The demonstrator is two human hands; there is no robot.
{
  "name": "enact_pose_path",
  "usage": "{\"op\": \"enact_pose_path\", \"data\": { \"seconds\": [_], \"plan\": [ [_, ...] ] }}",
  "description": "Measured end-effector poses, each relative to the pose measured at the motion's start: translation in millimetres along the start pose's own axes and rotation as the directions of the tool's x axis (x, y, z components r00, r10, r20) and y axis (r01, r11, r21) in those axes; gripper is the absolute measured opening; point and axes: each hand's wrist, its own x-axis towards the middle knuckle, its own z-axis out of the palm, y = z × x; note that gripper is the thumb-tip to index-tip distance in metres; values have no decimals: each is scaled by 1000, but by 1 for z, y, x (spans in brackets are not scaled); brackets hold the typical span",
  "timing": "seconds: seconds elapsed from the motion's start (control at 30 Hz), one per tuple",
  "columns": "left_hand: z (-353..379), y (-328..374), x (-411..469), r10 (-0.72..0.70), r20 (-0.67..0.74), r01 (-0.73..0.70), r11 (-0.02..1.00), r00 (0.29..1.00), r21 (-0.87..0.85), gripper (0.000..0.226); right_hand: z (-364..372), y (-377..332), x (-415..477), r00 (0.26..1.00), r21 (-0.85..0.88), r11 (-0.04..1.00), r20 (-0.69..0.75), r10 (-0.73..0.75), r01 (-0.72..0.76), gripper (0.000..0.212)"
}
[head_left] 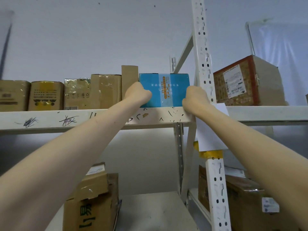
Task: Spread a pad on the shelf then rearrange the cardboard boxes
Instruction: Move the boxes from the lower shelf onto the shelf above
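Up on upper shelf (166,115), blue box (164,90) stands at right end of row, print upside down, contents unseen. Left hand (137,94) clamps its left edge; right hand (194,99) clamps its right edge. Tall brown box (129,80) touches blue box on left, with more taped cardboard boxes (50,95) beyond. Patterned carton (246,82) sits past white upright (203,52). Shelf beam scribbled, chipped. Pale bare wall (100,39) behind.
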Motion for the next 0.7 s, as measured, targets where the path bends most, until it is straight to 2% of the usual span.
{"op": "enact_pose_path", "data": {
  "seconds": [0.1, 0.2, 0.33, 0.43, 0.5, 0.57, 0.7],
  "plan": [
    [3, 1, 2, -32, 65, 29, 998, 997, 47, 16, 2, -3, -3, 999, -30, 999, 44, -22, 24, 7],
    [4, 2, -2, -38, 53, 34, 997, 998, 75, 26, -2, -4, -7, 998, -26, 999, 55, -21, 23, 5],
    [2, 4, -11, -9, -89, 19, 992, 996, 121, 35, -2, -3, -15, 996, -15, 1000, 87, -6, 8, 4],
    [-3, 0, -21, 38, -181, -24, 997, 983, 79, 37, 3, -5, -22, 999, 23, 999, 19, -26, 26, 27],
    [-7, -7, -29, 77, -264, -70, 997, 961, 39, 36, 9, -10, -30, 982, 100, 985, -137, -127, 141, 38],
    [-11, -16, -40, 101, -344, -95, 995, 934, 34, 32, 17, -18, -41, 923, 210, 925, -294, -250, 317, 37],
    [-15, -38, -69, 160, -431, -139, 987, 888, 80, 24, 31, -40, -67, 804, 352, 743, -427, -414, 569, 24]
  ]
}}
